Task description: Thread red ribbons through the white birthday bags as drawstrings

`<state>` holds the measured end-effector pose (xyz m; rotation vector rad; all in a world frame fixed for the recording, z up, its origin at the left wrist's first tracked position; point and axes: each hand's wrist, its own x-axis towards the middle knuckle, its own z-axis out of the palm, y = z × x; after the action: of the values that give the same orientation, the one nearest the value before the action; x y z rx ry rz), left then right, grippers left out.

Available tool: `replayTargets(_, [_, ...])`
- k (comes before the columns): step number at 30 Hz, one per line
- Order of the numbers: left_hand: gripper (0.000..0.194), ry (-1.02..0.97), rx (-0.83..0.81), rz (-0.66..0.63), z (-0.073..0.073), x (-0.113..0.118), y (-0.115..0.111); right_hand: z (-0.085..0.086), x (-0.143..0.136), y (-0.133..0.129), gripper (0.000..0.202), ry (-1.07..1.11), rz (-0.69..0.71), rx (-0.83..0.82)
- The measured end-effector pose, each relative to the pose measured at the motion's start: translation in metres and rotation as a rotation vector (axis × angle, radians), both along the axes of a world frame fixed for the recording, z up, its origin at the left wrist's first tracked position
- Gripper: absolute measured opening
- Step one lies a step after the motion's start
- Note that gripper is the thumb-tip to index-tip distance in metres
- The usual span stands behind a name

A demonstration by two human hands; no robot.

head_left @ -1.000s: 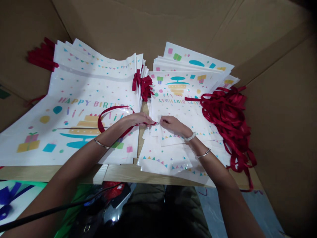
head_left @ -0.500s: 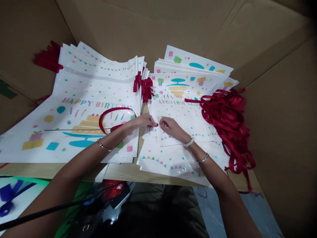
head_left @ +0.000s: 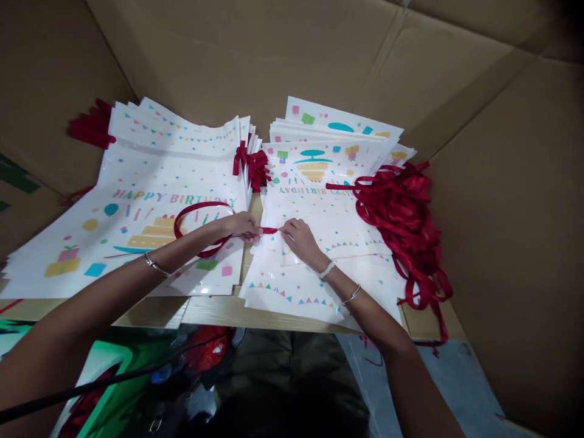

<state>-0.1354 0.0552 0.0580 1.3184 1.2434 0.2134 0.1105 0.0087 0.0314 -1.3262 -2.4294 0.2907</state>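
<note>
A red ribbon (head_left: 269, 230) runs between my two hands, its short end stretched out in the gap. My left hand (head_left: 246, 225) is closed on it, and a loop of the same ribbon hangs behind, over the left stack of Happy Birthday printed sheets (head_left: 159, 158). With fingertips pinched, my right hand (head_left: 298, 238) holds the ribbon's tip above the right stack of printed sheets (head_left: 314, 280). A thin dark rod (head_left: 121, 255) lies by my left forearm; its inner end is hidden.
A tangled heap of red ribbons (head_left: 401, 213) lies on the right stack. Red ribbon bunches (head_left: 258, 170) stick out from the left stack's edges. Cardboard walls (head_left: 246, 55) enclose the wooden table (head_left: 219, 310) at the back and sides. A green-rimmed bin (head_left: 114, 353) stands below left.
My hands have moved slightly apart, and more of the ribbon's end now shows between them. The whole view has shifted a little.
</note>
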Motion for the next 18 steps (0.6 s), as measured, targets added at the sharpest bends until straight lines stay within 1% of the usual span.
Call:
replayTargets(3, [0.022, -0.023, 0.106, 0.007, 0.005, 0.002, -0.005, 0.001, 0.000, -0.001, 0.030, -0.003, -0.019, 0.012])
replayTargets(7, [0.021, -0.001, 0.129, 0.037, 0.013, 0.011, -0.006, 0.002, 0.001, 0.000, 0.038, -0.079, -0.018, 0.038])
replayTargets(10, [0.012, -0.014, 0.103, -0.021, 0.021, 0.010, -0.001, 0.004, 0.001, 0.001, 0.040, -0.092, 0.000, 0.025])
replayTargets(13, [0.004, -0.039, 0.055, -0.091, 0.028, 0.006, 0.010, 0.007, 0.001, 0.003, 0.041, -0.085, 0.014, 0.006])
replayTargets(18, [0.001, -0.005, 0.019, -0.143, 0.029, 0.010, 0.022, 0.008, 0.002, 0.008, 0.041, -0.070, 0.057, -0.046])
